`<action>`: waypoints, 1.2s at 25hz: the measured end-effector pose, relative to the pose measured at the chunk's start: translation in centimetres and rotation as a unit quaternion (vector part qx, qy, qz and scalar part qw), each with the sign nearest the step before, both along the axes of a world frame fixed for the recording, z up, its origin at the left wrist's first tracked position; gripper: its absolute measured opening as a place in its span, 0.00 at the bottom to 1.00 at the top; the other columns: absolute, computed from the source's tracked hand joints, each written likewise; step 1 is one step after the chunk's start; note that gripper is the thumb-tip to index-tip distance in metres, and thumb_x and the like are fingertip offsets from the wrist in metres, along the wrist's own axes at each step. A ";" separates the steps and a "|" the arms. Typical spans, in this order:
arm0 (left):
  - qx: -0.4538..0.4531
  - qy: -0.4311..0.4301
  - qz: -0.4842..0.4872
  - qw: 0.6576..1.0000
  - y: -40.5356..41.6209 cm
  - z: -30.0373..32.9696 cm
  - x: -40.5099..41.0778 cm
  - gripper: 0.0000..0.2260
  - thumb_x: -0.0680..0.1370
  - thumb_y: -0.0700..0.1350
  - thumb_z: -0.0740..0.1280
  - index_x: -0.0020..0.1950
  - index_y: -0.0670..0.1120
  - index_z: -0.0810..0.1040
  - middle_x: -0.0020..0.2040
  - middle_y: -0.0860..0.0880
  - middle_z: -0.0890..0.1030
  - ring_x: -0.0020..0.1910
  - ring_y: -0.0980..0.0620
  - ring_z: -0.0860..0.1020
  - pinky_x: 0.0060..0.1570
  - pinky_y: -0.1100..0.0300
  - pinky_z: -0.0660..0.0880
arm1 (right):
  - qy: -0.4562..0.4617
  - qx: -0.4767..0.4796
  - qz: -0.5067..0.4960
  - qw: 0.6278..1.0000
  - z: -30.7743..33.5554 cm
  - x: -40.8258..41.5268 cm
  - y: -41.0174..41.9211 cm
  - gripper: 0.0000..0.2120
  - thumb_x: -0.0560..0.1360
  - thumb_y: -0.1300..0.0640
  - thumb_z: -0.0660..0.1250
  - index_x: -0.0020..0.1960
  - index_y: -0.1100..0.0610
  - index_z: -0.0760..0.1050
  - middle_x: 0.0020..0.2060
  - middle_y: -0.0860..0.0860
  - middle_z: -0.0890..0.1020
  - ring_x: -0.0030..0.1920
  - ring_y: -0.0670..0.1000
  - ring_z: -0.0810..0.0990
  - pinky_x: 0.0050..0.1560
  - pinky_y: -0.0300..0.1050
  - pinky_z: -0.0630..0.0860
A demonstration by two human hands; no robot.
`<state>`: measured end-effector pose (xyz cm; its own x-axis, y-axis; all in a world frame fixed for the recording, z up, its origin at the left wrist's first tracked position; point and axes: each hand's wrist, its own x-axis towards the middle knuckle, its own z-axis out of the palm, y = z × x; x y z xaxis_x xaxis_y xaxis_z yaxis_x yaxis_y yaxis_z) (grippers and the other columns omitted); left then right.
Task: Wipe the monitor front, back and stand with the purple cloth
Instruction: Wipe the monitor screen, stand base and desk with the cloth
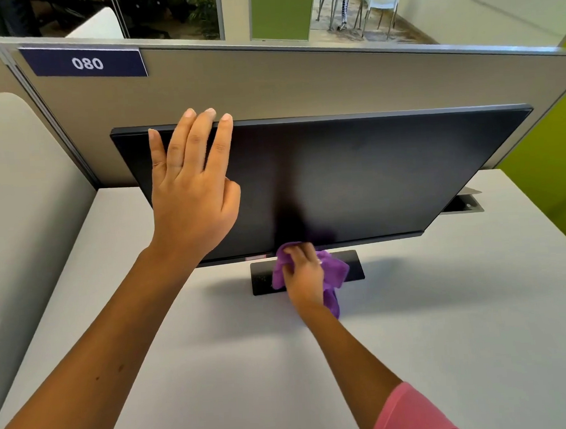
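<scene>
Fingers (201, 143) of the left hand (190, 190) lay straight and released, spread flat against the upper left part of the monitor (355, 176), their tips reaching just over its top edge while the thumb folded in against the dark screen below them. To the left of those fingers a pale rounded divider (19, 197) stood beside the desk (447, 320), and above and to their left a dark blue label (83, 63) reading 080 was fixed to the grey partition (300, 84) behind the monitor. Below the left fingers the bare forearm ran down toward the lower left corner. The monitor stood upright on the white desk, its screen black and unlit, its lower bezel just above the right hand (303, 276). Lower and to the right of the left fingers, the right hand's fingers were clenched around the purple cloth (333, 271), grasping it in a bunch and pressing it onto the flat black stand (262, 278) directly under the screen's bottom edge. Cloth folds stuck out above the knuckles, touching the bezel, and hung past the wrist onto the desk in front of the stand. The stand's base showed to both sides of those fingers. A pink sleeve (410, 415) covered the right upper arm near the bottom edge. Further right of the right fingers, a grey cable hatch (466, 203) sat open in the desk behind the monitor's lower right corner, and a lime green panel (550, 171) rose beyond it.
</scene>
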<state>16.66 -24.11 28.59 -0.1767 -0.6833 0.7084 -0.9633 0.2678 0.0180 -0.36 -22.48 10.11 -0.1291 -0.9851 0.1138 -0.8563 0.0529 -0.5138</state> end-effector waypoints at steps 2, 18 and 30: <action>-0.007 0.049 -0.020 0.999 0.9 -0.1 1.2 0.27 0.75 0.40 0.58 0.75 0.43 0.62 0.75 0.43 0.63 0.76 0.44 0.56 0.74 0.43 0.45 | 0.026 0.009 0.086 0.996 -0.2 2.1 0.9 0.15 0.79 0.60 0.59 0.65 0.58 0.70 0.65 0.55 0.70 0.61 0.55 0.73 0.62 0.42 0.71; 0.442 0.683 0.010 0.582 3.4 -16.4 10.2 0.21 0.83 0.54 0.47 0.70 0.48 0.69 0.67 0.50 0.74 0.66 0.50 0.72 0.72 0.50 0.58 | 0.078 -0.019 0.288 0.954 0.3 11.8 1.5 0.31 0.62 0.58 0.79 0.63 0.58 0.75 0.60 0.55 0.78 0.59 0.57 0.78 0.51 0.46 0.80; 0.492 0.612 -0.077 0.615 0.8 -17.8 11.6 0.25 0.80 0.62 0.44 0.69 0.54 0.71 0.69 0.53 0.73 0.69 0.55 0.68 0.74 0.49 0.55 | 0.241 0.037 0.351 0.904 -0.4 12.7 -0.1 0.39 0.65 0.65 0.77 0.72 0.59 0.64 0.70 0.55 0.68 0.69 0.60 0.68 0.54 0.51 0.78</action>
